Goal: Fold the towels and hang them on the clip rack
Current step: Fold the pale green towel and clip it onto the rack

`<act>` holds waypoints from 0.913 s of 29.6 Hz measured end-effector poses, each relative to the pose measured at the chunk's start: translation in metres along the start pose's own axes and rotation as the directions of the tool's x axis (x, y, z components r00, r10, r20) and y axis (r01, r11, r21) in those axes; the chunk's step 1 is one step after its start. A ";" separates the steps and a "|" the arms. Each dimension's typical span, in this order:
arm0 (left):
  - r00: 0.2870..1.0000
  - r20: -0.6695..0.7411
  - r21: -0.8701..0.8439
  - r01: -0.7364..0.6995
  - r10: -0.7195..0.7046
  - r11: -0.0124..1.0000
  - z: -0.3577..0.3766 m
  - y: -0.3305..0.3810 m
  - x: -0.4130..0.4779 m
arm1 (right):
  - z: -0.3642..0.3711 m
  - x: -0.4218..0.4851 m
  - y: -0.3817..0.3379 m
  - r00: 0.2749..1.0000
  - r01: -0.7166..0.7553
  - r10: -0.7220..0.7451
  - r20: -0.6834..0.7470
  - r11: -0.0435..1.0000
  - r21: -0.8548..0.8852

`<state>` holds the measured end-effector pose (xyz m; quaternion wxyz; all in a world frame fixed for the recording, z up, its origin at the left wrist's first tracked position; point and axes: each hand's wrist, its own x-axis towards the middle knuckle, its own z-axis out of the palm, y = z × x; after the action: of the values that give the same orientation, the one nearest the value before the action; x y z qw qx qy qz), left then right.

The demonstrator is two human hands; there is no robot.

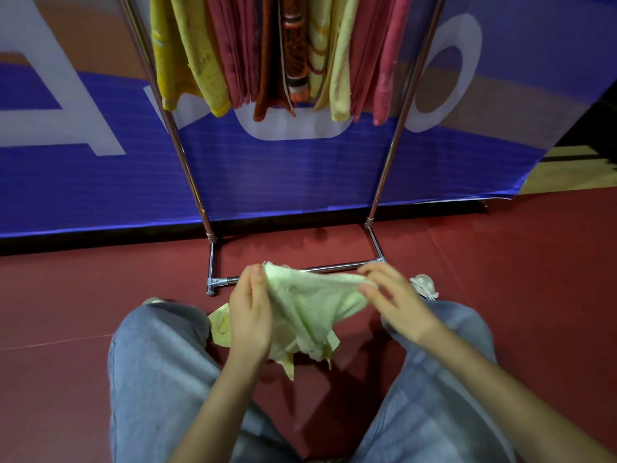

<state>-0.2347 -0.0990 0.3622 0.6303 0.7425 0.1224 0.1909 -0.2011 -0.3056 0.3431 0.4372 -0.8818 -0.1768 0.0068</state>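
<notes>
I am looking down past my knees, in blue jeans (157, 379), at a dark red floor (517, 279). A small pale green towel (310, 312) hangs in the air between my hands, low over the floor and just in front of the base bar of a chrome clip rack (187, 162). My left grip (250, 312) is closed on the towel's upper left edge, fingers curled over the cloth. My right grip (390, 295) pinches the upper right edge between fingertips and thumb. The cloth sags between the two holds and its lower corners dangle unevenly, so I judge it light, soft and wholly limp, with a nap that should not slip from the fingers. It will hold no shape by itself. The best places to hold look to be the two top corners, pulled apart until the edge runs straight, so the towel drapes flat for folding. At the top of the view, yellow, pink and orange hung towels (213, 55) already crowd the rack, against a blue banner (300, 168).
</notes>
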 end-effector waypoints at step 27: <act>0.931 0.026 0.021 -0.364 0.363 0.931 -0.010 0.114 0.080 | -0.134 0.066 -0.120 0.947 0.250 -0.254 -0.194 0.967 -0.048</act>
<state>-0.1746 -0.0762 0.4859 0.5759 0.7624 -0.0216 0.2945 -0.1531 -0.3212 0.5280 0.4398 -0.8532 -0.2434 -0.1392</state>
